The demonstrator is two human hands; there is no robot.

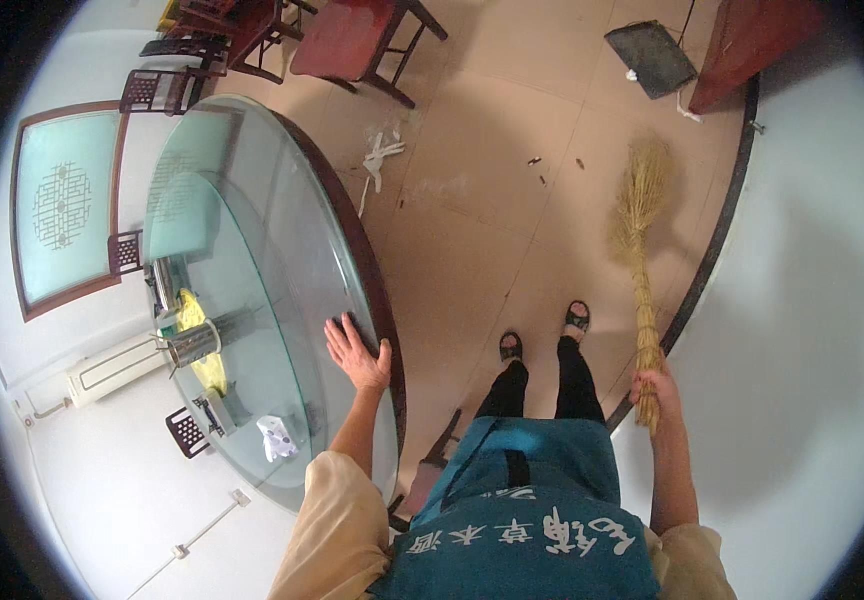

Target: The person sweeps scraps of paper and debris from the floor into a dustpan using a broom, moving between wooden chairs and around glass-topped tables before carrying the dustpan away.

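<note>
My right hand [657, 386] grips the bound handle of a straw broom [640, 247] near its end. The broom's bristle head points away from me, above or on the tiled floor; which of the two I cannot tell. My left hand [359, 358] lies flat with fingers spread at the edge of a round glass-topped table [319, 247]. On the floor ahead are small dark bits of litter [535, 161] and some crumpled white strips [381, 156]. A dustpan-like dark pan [651, 60] lies at the far right, with a white scrap by it.
Red-seated wooden chairs [346, 37] stand beyond the table. A glass turntable [252, 315] on the table bears a metal cylinder [190, 346], a yellow item [211, 367] and a white spotted packet [277, 438]. A white wall [792, 360] with dark skirting runs close on my right.
</note>
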